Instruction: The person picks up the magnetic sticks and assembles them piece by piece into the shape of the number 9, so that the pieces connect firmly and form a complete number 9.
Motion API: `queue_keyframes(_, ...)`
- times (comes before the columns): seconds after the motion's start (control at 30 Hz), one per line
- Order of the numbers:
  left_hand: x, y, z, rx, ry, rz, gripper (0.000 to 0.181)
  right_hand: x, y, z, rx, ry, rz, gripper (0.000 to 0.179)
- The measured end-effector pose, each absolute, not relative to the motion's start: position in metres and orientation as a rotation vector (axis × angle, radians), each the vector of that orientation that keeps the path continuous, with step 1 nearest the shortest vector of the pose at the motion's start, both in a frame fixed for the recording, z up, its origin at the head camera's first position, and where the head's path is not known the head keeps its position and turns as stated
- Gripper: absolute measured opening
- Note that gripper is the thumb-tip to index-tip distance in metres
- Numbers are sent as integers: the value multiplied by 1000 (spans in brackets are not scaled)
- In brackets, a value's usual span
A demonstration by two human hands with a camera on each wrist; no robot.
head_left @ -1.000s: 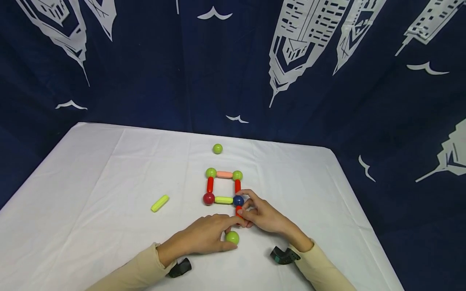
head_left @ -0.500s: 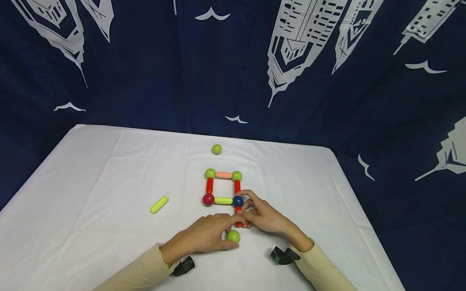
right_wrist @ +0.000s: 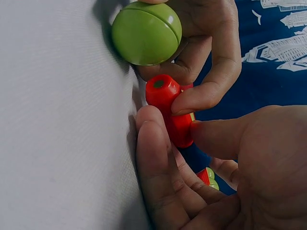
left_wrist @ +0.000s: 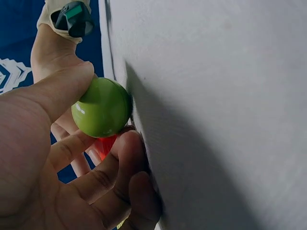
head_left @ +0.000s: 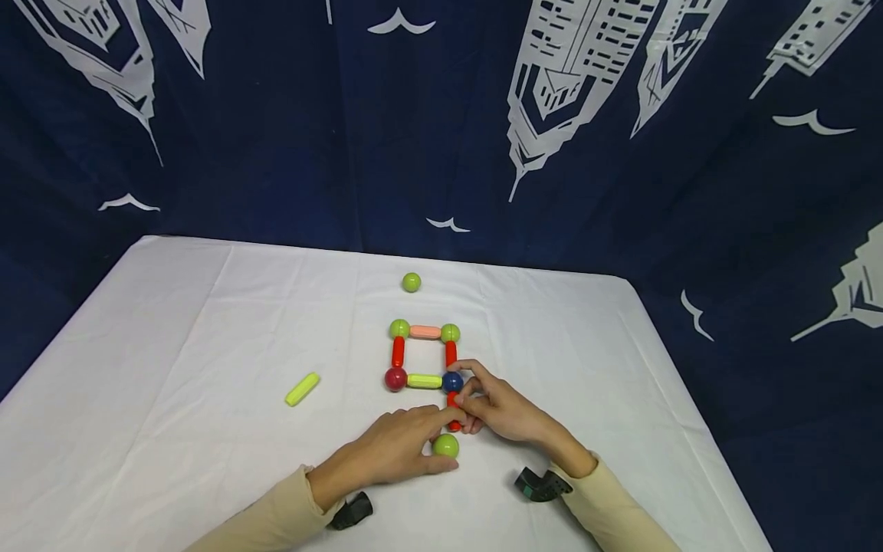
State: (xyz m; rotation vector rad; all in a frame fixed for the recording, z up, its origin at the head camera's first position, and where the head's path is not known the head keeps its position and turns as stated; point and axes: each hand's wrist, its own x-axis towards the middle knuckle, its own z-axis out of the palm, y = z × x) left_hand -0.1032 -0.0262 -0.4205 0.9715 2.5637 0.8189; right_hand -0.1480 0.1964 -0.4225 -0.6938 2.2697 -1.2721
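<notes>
My left hand (head_left: 393, 448) holds a green ball (head_left: 445, 446) between thumb and fingers, low on the cloth. Its index finger lies against the near end of a red magnetic rod (right_wrist: 182, 130). My right hand (head_left: 503, 406) pinches that rod, and one finger reaches to the blue ball (head_left: 451, 382). The rod runs from the blue ball towards me. A small gap separates its near end from the green ball in the right wrist view. The blue ball is one corner of a flat square, with a red ball (head_left: 395, 379) and green balls (head_left: 399, 329) at other corners.
A pink rod (head_left: 425, 332), red rods (head_left: 398, 352) and a yellow-green rod (head_left: 424, 381) form the square's sides. A loose yellow-green rod (head_left: 302, 389) lies to the left. Another green ball (head_left: 411, 282) sits farther back on the white cloth (head_left: 207, 368).
My left hand has shifted slightly right and forward, bringing the green ball closer to the red rod's near end. My right hand stays nearly in place.
</notes>
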Motion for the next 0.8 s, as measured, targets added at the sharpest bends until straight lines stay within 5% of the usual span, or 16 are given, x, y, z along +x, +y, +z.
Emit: queue_keyframes(0.8, -105, -28, -420, 950, 2547, 830, 50, -151, 197, -427, -673, 2209, -1275, 50)
